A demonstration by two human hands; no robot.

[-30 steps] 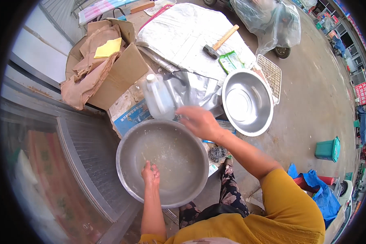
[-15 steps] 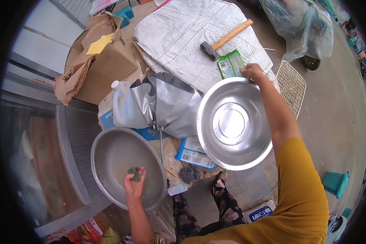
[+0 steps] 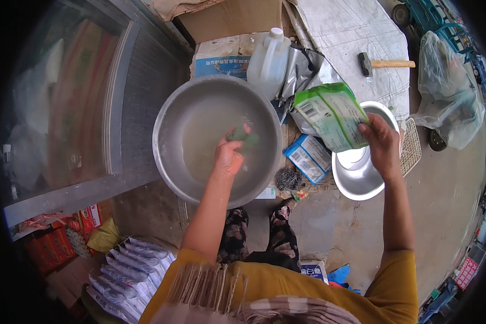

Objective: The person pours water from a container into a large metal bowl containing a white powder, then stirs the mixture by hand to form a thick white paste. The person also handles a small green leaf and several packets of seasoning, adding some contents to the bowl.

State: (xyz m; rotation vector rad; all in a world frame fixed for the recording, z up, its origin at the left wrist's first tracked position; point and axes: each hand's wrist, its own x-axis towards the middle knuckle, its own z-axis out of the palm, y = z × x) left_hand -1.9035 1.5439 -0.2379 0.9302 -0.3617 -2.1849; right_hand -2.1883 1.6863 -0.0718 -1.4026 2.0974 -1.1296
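My left hand [image 3: 229, 157] is closed on a green scouring pad [image 3: 236, 135], smeared by motion. It is inside a large grey metal basin [image 3: 170, 129] that holds a little murky water. In my right hand [image 3: 383, 146] is a green and white plastic packet [image 3: 332, 117], gripped by its right edge and raised above a shiny metal basin [image 3: 355, 186]. Part of that basin is hidden behind the packet and my hand. Between the two basins lie a blue and white packet [image 3: 309, 157] and a dark steel-wool scrubber [image 3: 288, 179].
A cloudy white jug [image 3: 270, 62] and silver foil sheeting [image 3: 299, 75] stand behind the basins. On the white woven sheet [image 3: 351, 32] lies a hammer [image 3: 391, 63]. A wire rack [image 3: 410, 148] is at the right, a glass-paned door [image 3: 65, 108] at the left, and stacked packages [image 3: 132, 278] below it.
My right hand has lifted the green packet off the white sheet and brought it nearer, over the shiny basin. The view has swung left. My left hand still holds the pad inside the grey basin.
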